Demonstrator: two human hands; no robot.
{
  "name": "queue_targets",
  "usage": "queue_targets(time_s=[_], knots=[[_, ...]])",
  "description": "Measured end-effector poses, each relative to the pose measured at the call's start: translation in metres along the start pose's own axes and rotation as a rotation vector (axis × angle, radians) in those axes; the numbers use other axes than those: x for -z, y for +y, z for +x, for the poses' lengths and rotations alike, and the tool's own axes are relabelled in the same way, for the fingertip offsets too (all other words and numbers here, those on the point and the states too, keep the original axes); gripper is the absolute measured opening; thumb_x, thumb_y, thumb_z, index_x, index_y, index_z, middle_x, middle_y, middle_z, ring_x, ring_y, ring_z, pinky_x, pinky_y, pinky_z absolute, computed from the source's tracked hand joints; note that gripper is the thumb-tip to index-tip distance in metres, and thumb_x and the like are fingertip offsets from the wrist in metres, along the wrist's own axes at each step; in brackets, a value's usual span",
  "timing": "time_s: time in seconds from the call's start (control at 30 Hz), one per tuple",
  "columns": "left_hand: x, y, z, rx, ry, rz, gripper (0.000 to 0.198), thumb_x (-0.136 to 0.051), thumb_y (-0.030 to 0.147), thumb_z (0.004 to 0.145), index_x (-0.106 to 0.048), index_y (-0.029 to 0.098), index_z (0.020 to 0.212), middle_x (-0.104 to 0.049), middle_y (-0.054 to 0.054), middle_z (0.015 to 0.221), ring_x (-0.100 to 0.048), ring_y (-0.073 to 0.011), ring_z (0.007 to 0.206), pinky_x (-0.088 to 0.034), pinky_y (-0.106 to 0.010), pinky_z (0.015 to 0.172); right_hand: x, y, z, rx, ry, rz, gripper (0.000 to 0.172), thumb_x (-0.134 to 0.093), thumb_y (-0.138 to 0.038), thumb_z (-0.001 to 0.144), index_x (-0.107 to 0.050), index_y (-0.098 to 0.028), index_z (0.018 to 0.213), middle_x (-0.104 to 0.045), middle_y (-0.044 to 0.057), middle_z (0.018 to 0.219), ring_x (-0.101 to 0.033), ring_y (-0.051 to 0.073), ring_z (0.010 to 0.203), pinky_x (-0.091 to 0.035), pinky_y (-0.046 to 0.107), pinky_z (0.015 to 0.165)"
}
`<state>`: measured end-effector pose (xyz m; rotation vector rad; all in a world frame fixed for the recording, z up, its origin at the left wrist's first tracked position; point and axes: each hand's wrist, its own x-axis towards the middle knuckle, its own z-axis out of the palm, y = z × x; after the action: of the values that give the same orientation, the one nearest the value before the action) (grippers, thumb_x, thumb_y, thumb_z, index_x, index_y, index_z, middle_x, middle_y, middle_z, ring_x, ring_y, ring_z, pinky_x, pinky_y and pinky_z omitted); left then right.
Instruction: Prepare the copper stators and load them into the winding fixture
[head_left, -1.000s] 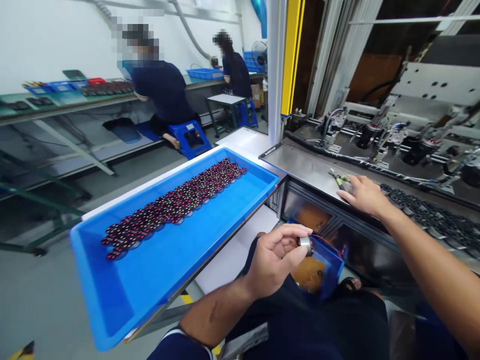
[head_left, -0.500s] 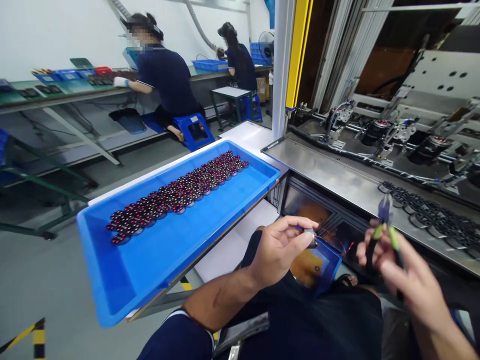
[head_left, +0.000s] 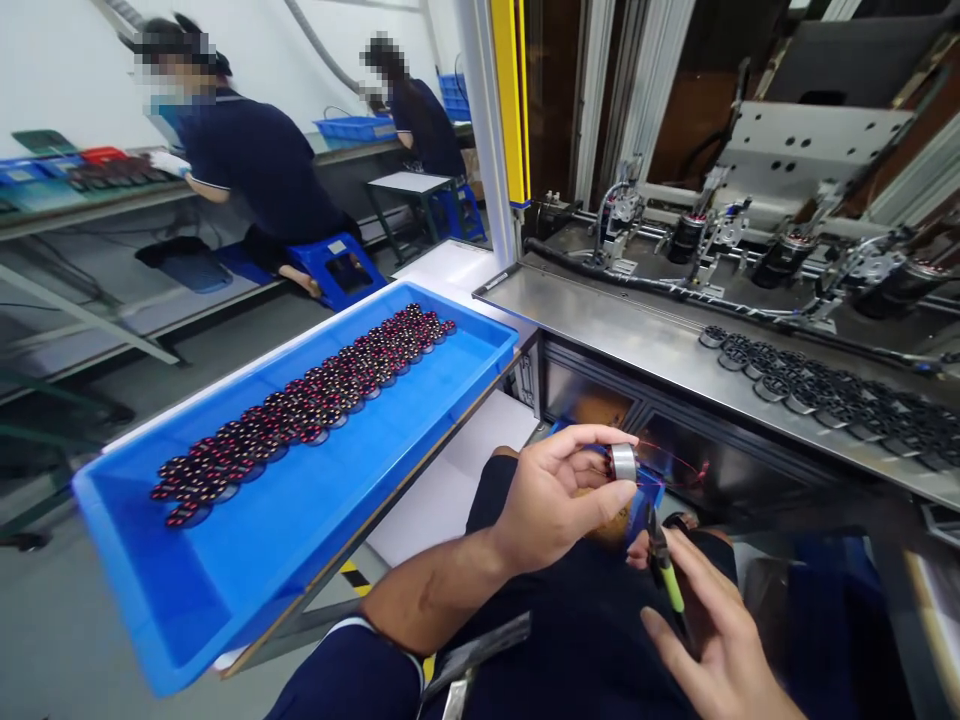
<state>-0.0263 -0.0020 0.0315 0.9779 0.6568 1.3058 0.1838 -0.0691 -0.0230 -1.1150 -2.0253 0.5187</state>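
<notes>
The left hand (head_left: 555, 495) holds a small round metal part (head_left: 622, 462) pinched between thumb and fingertips, above the lap and in front of the counter's (head_left: 622, 325) edge. The part's flat face looks to the right, so its short axis runs roughly left to right. A thin red wire (head_left: 679, 463) trails off it to the right.

The right hand (head_left: 712, 640) lies below and to the right of the part, closed loosely around a pair of cutters (head_left: 667, 570) with green handles. The cutters' long axis runs steeply upward and a little left. Their dark tip sits just under the part and the left fingertips, very near, though I cannot tell whether it touches the part or the wire. The jaws are too small and dark to read as open or closed. The right hand is the one carrying the tool, and the left is the nearer to the part, since it grips it.

The left forearm comes in from the lower left with the wrist bent and the palm turned to the right. The right palm faces up and left, fingers spread along the handles.

To the left, a blue tray (head_left: 420, 430) carries a long band of dark coils (head_left: 300, 400). More dark round pieces (head_left: 825, 395) lie in a row on the counter to the right.
</notes>
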Motion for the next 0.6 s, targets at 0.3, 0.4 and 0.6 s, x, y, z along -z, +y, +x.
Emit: queue_targets(time_s=[0.3, 0.4, 0.6], knots=[[-0.001, 0.007, -0.005, 0.006, -0.006, 0.017, 0.034, -0.083, 0.021, 0.076, -0.07, 0.015, 0.108, -0.074, -0.007, 0.093, -0.07, -0.0106, 0.082, -0.058, -0.019, 0.08, 0.0, -0.002, 0.015, 0.069, -0.061, 0.075, 0.063, -0.058, -0.017, 0.091, -0.039, -0.026, 0.151, -0.062, 0.01, 0.136, -0.063, 0.024, 0.124, -0.056, 0.029, 0.1], [0.0, 0.007, -0.004, -0.002, -0.006, 0.001, 0.034, -0.082, 0.019, 0.077, -0.07, 0.016, 0.108, -0.074, -0.006, 0.094, -0.07, -0.0101, 0.082, -0.057, -0.019, 0.08, 0.003, -0.004, 0.018, 0.073, -0.062, 0.059, 0.062, -0.057, -0.016, 0.091, -0.04, -0.026, 0.15, -0.063, 0.01, 0.132, -0.066, 0.023, 0.119, -0.059, 0.027, 0.095], [0.001, 0.006, -0.003, -0.012, -0.02, 0.016, 0.034, -0.082, 0.018, 0.076, -0.07, 0.015, 0.108, -0.074, -0.007, 0.094, -0.069, -0.0093, 0.081, -0.057, -0.017, 0.078, 0.003, -0.003, 0.017, 0.074, -0.064, 0.025, 0.061, -0.057, -0.016, 0.091, -0.041, -0.025, 0.149, -0.064, 0.01, 0.131, -0.066, 0.021, 0.119, -0.056, 0.027, 0.098]])
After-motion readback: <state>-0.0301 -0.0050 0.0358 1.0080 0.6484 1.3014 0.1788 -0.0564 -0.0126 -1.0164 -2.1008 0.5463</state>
